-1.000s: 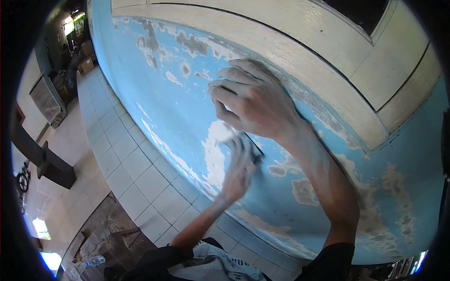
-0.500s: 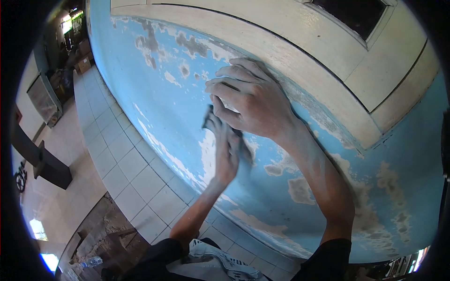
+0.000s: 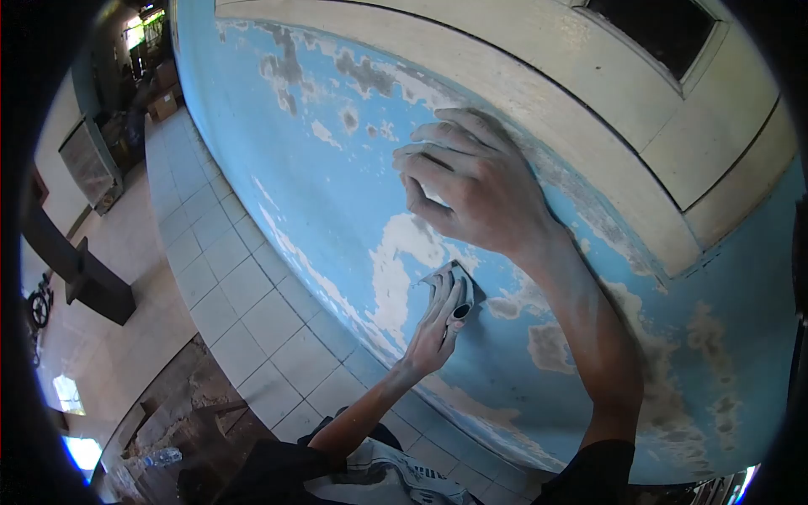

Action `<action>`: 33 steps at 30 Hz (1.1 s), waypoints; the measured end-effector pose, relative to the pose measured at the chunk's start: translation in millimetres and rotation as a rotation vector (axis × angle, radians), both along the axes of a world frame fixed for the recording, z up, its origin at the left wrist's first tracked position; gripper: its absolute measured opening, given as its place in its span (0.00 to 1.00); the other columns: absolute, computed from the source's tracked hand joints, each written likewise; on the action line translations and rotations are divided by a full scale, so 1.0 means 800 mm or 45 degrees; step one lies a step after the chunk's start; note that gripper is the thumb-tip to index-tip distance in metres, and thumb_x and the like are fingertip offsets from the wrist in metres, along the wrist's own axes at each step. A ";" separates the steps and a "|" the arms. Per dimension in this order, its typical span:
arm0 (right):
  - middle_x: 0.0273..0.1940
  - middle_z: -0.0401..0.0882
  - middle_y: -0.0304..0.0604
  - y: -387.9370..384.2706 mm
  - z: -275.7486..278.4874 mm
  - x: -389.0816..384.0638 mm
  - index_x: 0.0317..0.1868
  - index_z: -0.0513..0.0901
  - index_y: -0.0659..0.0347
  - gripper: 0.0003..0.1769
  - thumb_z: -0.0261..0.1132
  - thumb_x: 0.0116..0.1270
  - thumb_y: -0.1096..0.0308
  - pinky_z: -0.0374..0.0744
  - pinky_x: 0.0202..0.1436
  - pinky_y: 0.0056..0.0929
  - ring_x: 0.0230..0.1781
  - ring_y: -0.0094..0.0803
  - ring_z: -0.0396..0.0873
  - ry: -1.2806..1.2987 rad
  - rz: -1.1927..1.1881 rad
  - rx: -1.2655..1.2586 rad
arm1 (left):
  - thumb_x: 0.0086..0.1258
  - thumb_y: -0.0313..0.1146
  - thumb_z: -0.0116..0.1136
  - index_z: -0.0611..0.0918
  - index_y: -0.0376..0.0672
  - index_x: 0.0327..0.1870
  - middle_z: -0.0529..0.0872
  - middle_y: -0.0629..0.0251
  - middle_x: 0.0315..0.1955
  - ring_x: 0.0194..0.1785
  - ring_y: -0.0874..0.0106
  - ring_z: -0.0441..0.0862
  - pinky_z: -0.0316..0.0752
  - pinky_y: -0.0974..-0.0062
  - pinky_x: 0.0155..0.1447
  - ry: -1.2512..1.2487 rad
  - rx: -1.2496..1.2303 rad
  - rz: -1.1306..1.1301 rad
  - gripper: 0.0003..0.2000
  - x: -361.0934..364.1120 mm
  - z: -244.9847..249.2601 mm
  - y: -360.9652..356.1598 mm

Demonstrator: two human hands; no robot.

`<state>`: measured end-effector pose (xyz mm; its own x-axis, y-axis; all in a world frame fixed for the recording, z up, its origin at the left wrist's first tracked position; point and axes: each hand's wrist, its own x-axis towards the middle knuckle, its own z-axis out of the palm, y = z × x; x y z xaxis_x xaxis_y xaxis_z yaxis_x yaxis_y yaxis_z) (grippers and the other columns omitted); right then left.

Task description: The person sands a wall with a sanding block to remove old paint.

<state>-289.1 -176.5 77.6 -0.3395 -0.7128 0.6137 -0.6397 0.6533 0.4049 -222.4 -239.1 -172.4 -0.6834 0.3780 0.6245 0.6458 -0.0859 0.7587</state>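
Observation:
My left hand (image 3: 435, 330) grips a scraper (image 3: 462, 289), its fingers laid over the flat blade and the dark round end of the handle showing beside the thumb. The blade is against a blue wall (image 3: 311, 194), near pale bare patches where the paint is gone. Higher up, my right hand (image 3: 480, 181) is open, fingers slightly bent and apart, apparently leaning on the wall just below the cream wooden frame (image 3: 539, 80). Both hands are coated in grey-white dust.
White floor tiles (image 3: 227, 257) run along the wall's foot. At the left stand a dark post (image 3: 97, 286) and a leaning panel (image 3: 91, 164). A plastic bottle (image 3: 162, 457) lies among debris at the lower left. A cardboard box (image 3: 162, 106) sits farther back.
My left hand has moved down and right across the wall with the scraper, which now shows clearly. My right hand keeps its place on the wall; the view has shifted slightly.

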 end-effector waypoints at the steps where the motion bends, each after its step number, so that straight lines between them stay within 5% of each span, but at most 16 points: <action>1: 0.30 0.83 0.41 0.000 -0.002 -0.001 0.29 0.80 0.57 0.03 0.64 0.58 0.68 0.72 0.61 0.38 0.46 0.36 0.80 -0.004 0.011 -0.012 | 0.78 0.41 0.36 0.52 0.28 0.71 0.47 0.31 0.70 0.74 0.39 0.41 0.40 0.53 0.74 -0.004 -0.012 0.011 0.29 0.003 0.000 -0.001; 7: 0.33 0.84 0.41 0.002 -0.004 -0.002 0.30 0.81 0.56 0.05 0.64 0.59 0.65 0.68 0.64 0.39 0.50 0.36 0.78 0.043 -0.029 0.090 | 0.75 0.34 0.43 0.55 0.38 0.73 0.41 0.36 0.72 0.74 0.38 0.34 0.40 0.49 0.74 -0.043 -0.001 0.010 0.27 0.016 0.020 0.000; 12: 0.35 0.84 0.42 -0.001 -0.005 -0.002 0.32 0.83 0.58 0.08 0.63 0.60 0.63 0.65 0.66 0.37 0.50 0.33 0.77 0.042 -0.104 0.257 | 0.74 0.35 0.47 0.59 0.48 0.72 0.42 0.46 0.74 0.75 0.45 0.38 0.53 0.54 0.72 -0.128 -0.154 -0.005 0.26 0.019 0.045 -0.033; 15: 0.34 0.83 0.41 -0.001 -0.006 -0.006 0.32 0.83 0.58 0.07 0.63 0.60 0.63 0.65 0.66 0.36 0.48 0.31 0.77 0.064 -0.132 0.297 | 0.74 0.34 0.49 0.68 0.41 0.64 0.76 0.43 0.55 0.51 0.54 0.81 0.76 0.65 0.48 -0.372 -0.055 0.105 0.19 0.023 0.061 -0.047; 16: 0.33 0.83 0.41 -0.002 -0.006 -0.006 0.32 0.83 0.57 0.07 0.64 0.59 0.63 0.65 0.66 0.36 0.47 0.31 0.77 0.056 -0.141 0.311 | 0.74 0.34 0.49 0.68 0.41 0.64 0.76 0.43 0.55 0.51 0.54 0.81 0.76 0.65 0.48 -0.363 -0.045 0.114 0.19 0.019 0.061 -0.052; 18: 0.32 0.83 0.40 -0.004 -0.004 -0.006 0.32 0.82 0.57 0.07 0.63 0.59 0.64 0.65 0.66 0.36 0.46 0.30 0.77 0.071 -0.153 0.328 | 0.73 0.30 0.52 0.71 0.37 0.53 0.81 0.55 0.32 0.25 0.75 0.75 0.70 0.75 0.32 -0.392 -0.027 0.399 0.12 0.011 0.060 -0.063; 19: 0.32 0.82 0.40 -0.006 -0.003 -0.004 0.32 0.82 0.57 0.07 0.63 0.59 0.64 0.65 0.66 0.36 0.45 0.30 0.77 0.075 -0.176 0.330 | 0.72 0.27 0.53 0.70 0.35 0.45 0.74 0.61 0.24 0.25 0.82 0.63 0.60 0.81 0.27 -0.387 0.194 0.443 0.08 0.007 0.065 -0.064; 25: 0.33 0.81 0.40 -0.013 0.001 -0.009 0.32 0.80 0.60 0.06 0.62 0.59 0.67 0.68 0.64 0.37 0.43 0.31 0.76 0.163 -0.167 0.202 | 0.67 0.23 0.57 0.71 0.34 0.42 0.76 0.61 0.32 0.30 0.81 0.69 0.66 0.83 0.30 -0.234 0.581 0.502 0.08 -0.068 0.083 -0.087; 28: 0.35 0.80 0.40 -0.016 0.004 -0.006 0.33 0.79 0.61 0.06 0.62 0.58 0.68 0.69 0.63 0.38 0.43 0.32 0.76 0.166 -0.200 0.216 | 0.62 0.24 0.63 0.71 0.33 0.39 0.72 0.55 0.47 0.37 0.71 0.76 0.74 0.75 0.37 -0.223 0.438 0.502 0.12 -0.104 0.098 -0.111; 31: 0.39 0.80 0.41 -0.019 0.006 -0.006 0.35 0.80 0.62 0.07 0.62 0.58 0.69 0.69 0.63 0.38 0.46 0.32 0.76 0.178 -0.254 0.234 | 0.59 0.24 0.64 0.71 0.32 0.38 0.71 0.54 0.46 0.37 0.64 0.75 0.73 0.69 0.41 0.160 0.243 0.627 0.13 -0.151 0.094 -0.130; 33: 0.42 0.80 0.41 -0.021 0.005 -0.006 0.37 0.81 0.61 0.08 0.62 0.58 0.68 0.69 0.64 0.38 0.49 0.32 0.76 0.197 -0.318 0.257 | 0.59 0.24 0.62 0.70 0.32 0.38 0.69 0.51 0.47 0.40 0.59 0.74 0.72 0.67 0.44 0.127 0.218 0.563 0.13 -0.174 0.096 -0.144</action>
